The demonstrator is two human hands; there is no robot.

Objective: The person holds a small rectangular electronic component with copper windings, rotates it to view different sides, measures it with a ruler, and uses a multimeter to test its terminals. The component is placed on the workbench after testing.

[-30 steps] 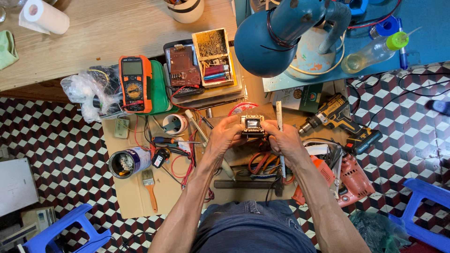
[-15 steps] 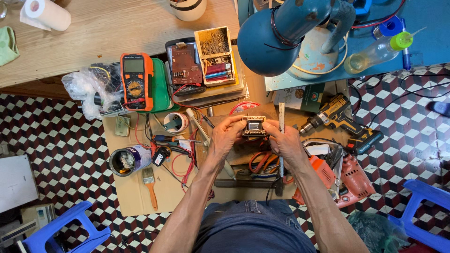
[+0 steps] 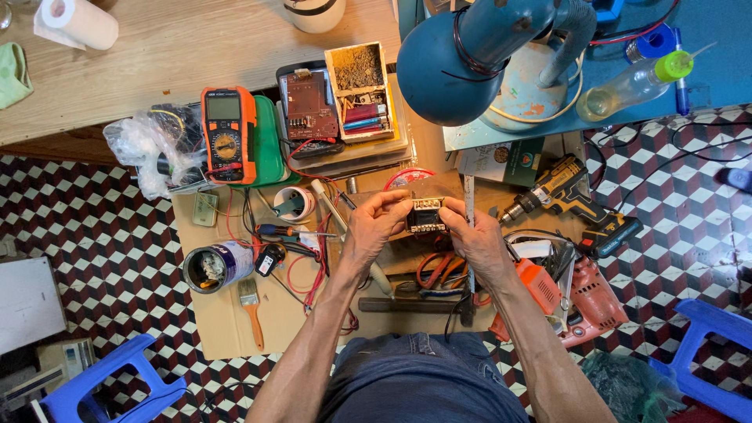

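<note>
Transformer (image 3: 427, 213) | sides hidden by fingers | left hand (image 3: 374, 227), right hand (image 3: 476, 235) grip grasping it

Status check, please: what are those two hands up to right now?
Left hand and right hand both grip small transformer. Held above cluttered cardboard. Nothing blocking.

Two blue stools (image 3: 102, 388) (image 3: 717, 356) (plastic), one multimeter (image 3: 228, 135).

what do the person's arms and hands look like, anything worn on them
Both arms are bare from the elbows down, with no sleeves in view. The left hand and right hand wear no gloves. No watch, ring or bracelet shows. The forearms look lean and sinewy.
</note>
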